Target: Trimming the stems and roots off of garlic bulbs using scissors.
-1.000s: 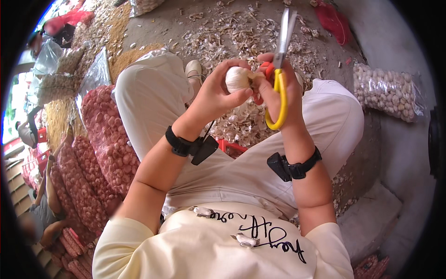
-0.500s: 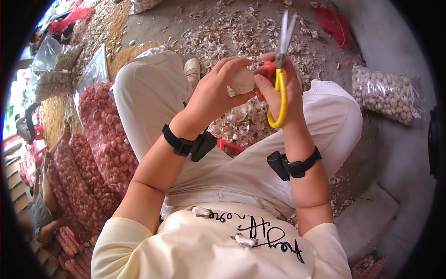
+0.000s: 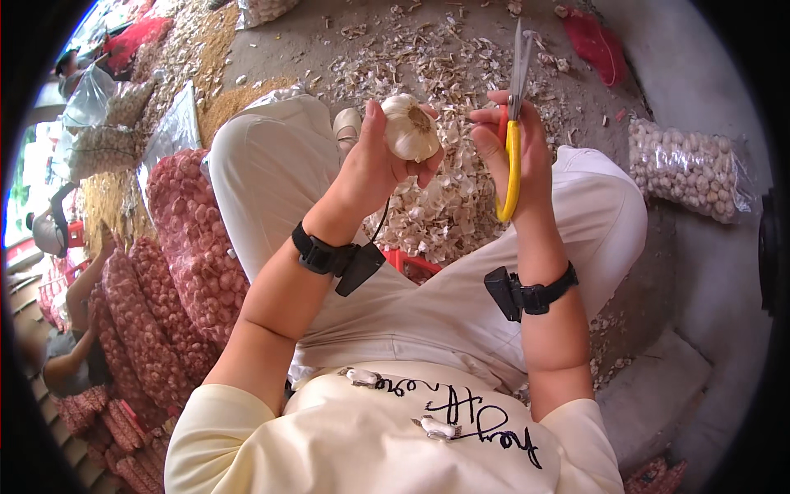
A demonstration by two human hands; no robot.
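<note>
A whitish garlic bulb [image 3: 409,129] rests in my left hand [image 3: 372,160], its brown root end turned toward the right. My fingers curl under and around it. In my right hand [image 3: 531,156] is a pair of scissors [image 3: 513,152] with one yellow and one red handle, the narrow blades pointing up and away from me. The blades look nearly closed. A gap separates the two hands. Below them, between my knees, lies a heap of garlic skins and trimmings [image 3: 444,218], with part of a red crate [image 3: 409,265] showing at its near edge.
Red mesh sacks of garlic [image 3: 193,239] stand at my left. A clear bag of garlic bulbs [image 3: 690,169] lies on the right, and a red net [image 3: 594,47] lies at the far right. Loose skins litter the floor ahead. Another person [image 3: 74,354] is at the far left.
My hands have moved apart, the right one with the scissors shifting right. The bulb has been turned in my left hand, so its root end now shows.
</note>
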